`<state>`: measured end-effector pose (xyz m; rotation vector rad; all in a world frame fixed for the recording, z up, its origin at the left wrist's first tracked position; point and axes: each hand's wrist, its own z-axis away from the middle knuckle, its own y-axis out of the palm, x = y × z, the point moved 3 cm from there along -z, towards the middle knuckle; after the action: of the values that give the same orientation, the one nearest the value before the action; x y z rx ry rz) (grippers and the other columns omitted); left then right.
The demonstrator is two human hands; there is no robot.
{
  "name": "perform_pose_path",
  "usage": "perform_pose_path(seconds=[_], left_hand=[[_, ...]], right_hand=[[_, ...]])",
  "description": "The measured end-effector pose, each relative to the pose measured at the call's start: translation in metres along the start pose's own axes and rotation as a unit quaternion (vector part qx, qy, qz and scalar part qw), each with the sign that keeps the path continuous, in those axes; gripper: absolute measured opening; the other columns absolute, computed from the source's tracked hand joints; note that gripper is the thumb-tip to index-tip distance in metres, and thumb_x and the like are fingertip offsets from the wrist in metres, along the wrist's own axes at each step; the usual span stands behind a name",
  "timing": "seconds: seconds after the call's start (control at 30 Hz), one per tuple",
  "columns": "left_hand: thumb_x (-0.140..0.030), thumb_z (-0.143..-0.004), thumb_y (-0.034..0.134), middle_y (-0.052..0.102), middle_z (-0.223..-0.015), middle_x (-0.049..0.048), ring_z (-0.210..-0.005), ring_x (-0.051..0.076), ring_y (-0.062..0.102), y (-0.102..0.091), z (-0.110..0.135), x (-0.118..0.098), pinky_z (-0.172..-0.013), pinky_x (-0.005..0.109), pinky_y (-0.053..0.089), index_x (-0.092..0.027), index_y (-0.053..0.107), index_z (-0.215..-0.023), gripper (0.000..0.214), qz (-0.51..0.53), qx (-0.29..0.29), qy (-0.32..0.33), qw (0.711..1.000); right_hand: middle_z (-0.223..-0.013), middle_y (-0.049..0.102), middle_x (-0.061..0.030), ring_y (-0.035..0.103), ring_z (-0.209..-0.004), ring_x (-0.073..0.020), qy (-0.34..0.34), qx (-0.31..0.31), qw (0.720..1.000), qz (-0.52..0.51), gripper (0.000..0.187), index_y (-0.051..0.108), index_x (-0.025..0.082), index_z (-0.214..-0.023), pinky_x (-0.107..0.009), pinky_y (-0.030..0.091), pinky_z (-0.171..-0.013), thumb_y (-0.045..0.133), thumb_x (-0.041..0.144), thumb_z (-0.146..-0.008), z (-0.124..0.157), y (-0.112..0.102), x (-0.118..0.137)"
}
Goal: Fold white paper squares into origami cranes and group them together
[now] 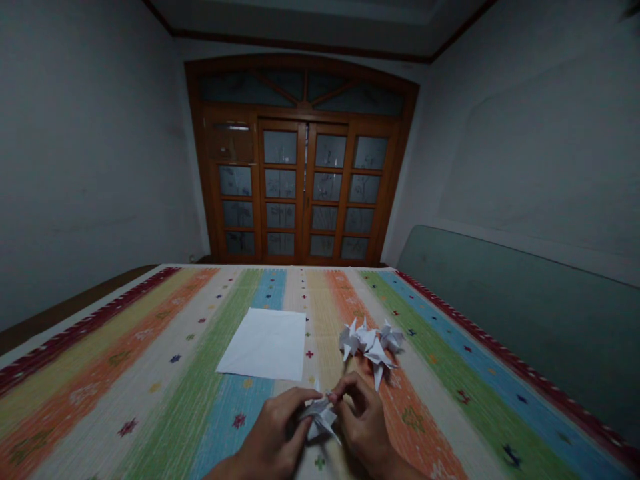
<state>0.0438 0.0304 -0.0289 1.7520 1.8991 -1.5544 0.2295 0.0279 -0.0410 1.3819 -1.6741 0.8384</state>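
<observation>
white origami paper figure [320,417], sharply pointed, pinched between left hand [273,433] and right hand [363,420]

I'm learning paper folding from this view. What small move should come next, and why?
Probably sharpen a fold with the right hand while the left hand steadies the paper figure: both hands are pinching it, and it looks less finished than the folded figures lying beside the white sheet.

Paper piece [320,415] partly hidden by hands [273,433]; forearms [403,472] cut off at bottom.
</observation>
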Motion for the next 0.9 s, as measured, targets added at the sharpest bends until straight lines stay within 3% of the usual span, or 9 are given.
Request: perform_pose_path(seconds=[0.17, 0.27, 0.37, 0.47, 0.63, 0.8, 0.9], left_hand=[[-0.029, -0.095, 0.065, 0.071, -0.080, 0.0020, -0.070, 0.020, 0.066, -0.003, -0.002, 0.013, -0.068, 0.028, 0.052, -0.022, 0.070, -0.115, 0.022, 0.031, -0.061, -0.093, 0.993], [-0.039, -0.095, 0.065, 0.064, -0.075, -0.0005, -0.064, 0.018, 0.063, -0.005, -0.005, 0.017, -0.061, 0.025, 0.051, -0.020, 0.068, -0.114, 0.027, 0.098, -0.100, -0.123, 0.982], [-0.041, -0.092, 0.068, 0.065, -0.082, 0.0002, -0.070, 0.018, 0.066, -0.005, -0.007, 0.017, -0.063, 0.026, 0.054, -0.021, 0.064, -0.116, 0.031, 0.175, -0.104, -0.138, 0.969], [-0.033, -0.089, 0.071, 0.067, -0.087, 0.0007, -0.075, 0.018, 0.067, -0.004, -0.007, 0.014, -0.066, 0.025, 0.054, -0.022, 0.063, -0.116, 0.031, 0.186, -0.092, -0.142, 0.968], [-0.032, -0.089, 0.072, 0.074, -0.093, 0.0049, -0.084, 0.022, 0.072, -0.001, -0.007, 0.013, -0.073, 0.029, 0.055, -0.021, 0.060, -0.117, 0.032, 0.236, -0.051, -0.151, 0.959], [-0.033, -0.084, 0.079, 0.076, -0.089, 0.0050, -0.084, 0.024, 0.073, 0.004, -0.010, 0.018, -0.078, 0.034, 0.055, -0.021, 0.055, -0.122, 0.046, 0.281, -0.041, -0.170, 0.944], [-0.034, -0.083, 0.077, 0.074, -0.086, 0.0040, -0.079, 0.022, 0.071, 0.003, -0.012, 0.021, -0.074, 0.032, 0.053, -0.020, 0.058, -0.118, 0.042, 0.261, -0.060, -0.173, 0.948]], right_hand=[[-0.095, 0.075, -0.0103, 0.071, -0.089, -0.0269, 0.032, 0.031, 0.999, 0.007, 0.017, 0.073, 0.021, -0.095, -0.033, 0.058, -0.076, 0.071, 0.037, -0.088, -0.006, 0.000, 0.006], [-0.111, 0.073, -0.0126, 0.070, -0.099, -0.0279, 0.031, 0.050, 0.998, 0.013, 0.027, 0.071, 0.022, -0.108, -0.036, 0.058, -0.084, 0.073, 0.040, -0.088, -0.009, 0.001, 0.006], [-0.111, 0.073, -0.0109, 0.071, -0.099, -0.0282, 0.057, 0.070, 0.996, -0.027, 0.043, 0.065, 0.023, -0.115, -0.037, 0.058, -0.084, 0.082, 0.037, -0.078, -0.009, 0.006, 0.000], [-0.094, 0.073, -0.0041, 0.073, -0.084, -0.0248, 0.111, 0.102, 0.985, -0.084, 0.056, 0.060, 0.025, -0.119, -0.034, 0.059, -0.075, 0.088, 0.032, -0.070, -0.008, 0.013, -0.007], [-0.093, 0.076, -0.0048, 0.075, -0.086, -0.0256, 0.122, 0.142, 0.976, -0.110, 0.038, 0.064, 0.024, -0.103, -0.035, 0.060, -0.078, 0.086, 0.033, -0.074, -0.007, 0.016, -0.004], [-0.095, 0.076, -0.0062, 0.075, -0.091, -0.0264, 0.083, 0.084, 0.992, -0.045, 0.031, 0.066, 0.023, -0.103, -0.035, 0.062, -0.079, 0.080, 0.032, -0.077, -0.012, 0.007, 0.000], [-0.098, 0.075, -0.0068, 0.074, -0.089, -0.0260, 0.033, 0.038, 0.998, 0.045, 0.026, 0.068, 0.023, -0.103, -0.036, 0.062, -0.079, 0.076, 0.026, -0.077, -0.018, -0.004, 0.001]])
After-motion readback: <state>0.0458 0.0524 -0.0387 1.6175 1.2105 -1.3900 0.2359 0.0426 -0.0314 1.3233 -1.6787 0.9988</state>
